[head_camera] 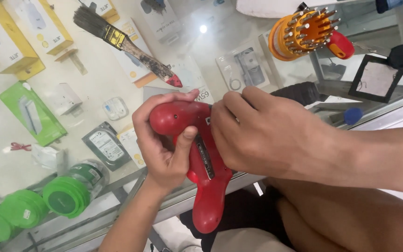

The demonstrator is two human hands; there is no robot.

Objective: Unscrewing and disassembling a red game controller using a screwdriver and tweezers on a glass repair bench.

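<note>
A red plastic handheld device point(206, 182) with a rounded head, a long handle and a dark strip down its side is held above the edge of a glass counter point(89, 88). My left hand point(164, 140) wraps around the rounded head, thumb pressed near the dark strip. My right hand point(262, 130) covers the device's upper right side, fingers curled over it. What the right fingers touch underneath is hidden.
On the glass lie a worn paintbrush point(122, 44) and an orange screwdriver-bit holder point(304, 32) with a red handle. Under the glass are boxed goods, a green box point(31, 112), a hard drive point(106, 144) and green round speakers point(66, 193). My knee point(332, 224) is below.
</note>
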